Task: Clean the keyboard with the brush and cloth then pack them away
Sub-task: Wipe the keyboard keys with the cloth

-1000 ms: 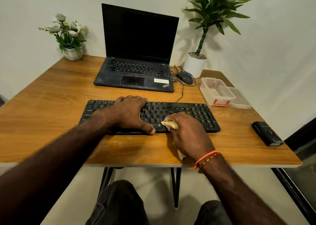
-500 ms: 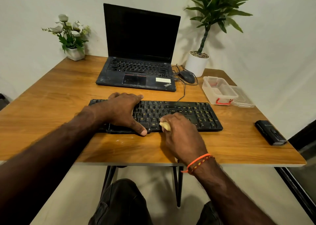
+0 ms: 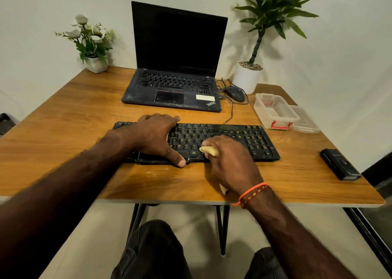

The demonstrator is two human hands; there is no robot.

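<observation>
A black keyboard (image 3: 244, 138) lies across the front middle of the wooden table (image 3: 63, 134). My left hand (image 3: 157, 136) rests flat on its left half, with the thumb against the front edge. My right hand (image 3: 231, 162) grips a pale yellow brush (image 3: 209, 150). One end of the brush touches the bottom key rows near the middle, and the other end pokes out below the palm over the table. No cloth is visible.
An open black laptop (image 3: 171, 87) stands behind the keyboard, with a wired mouse (image 3: 235, 93) to its right. A clear plastic box (image 3: 275, 111) and its lid (image 3: 305, 121) sit at the right. A black case (image 3: 339, 166) lies near the right edge. Potted plants (image 3: 247, 77) (image 3: 95, 64) stand in the back corners.
My right hand has slid the brush slightly left along the bottom key rows. My left hand stays flat on the keyboard. The camera has shifted a little.
</observation>
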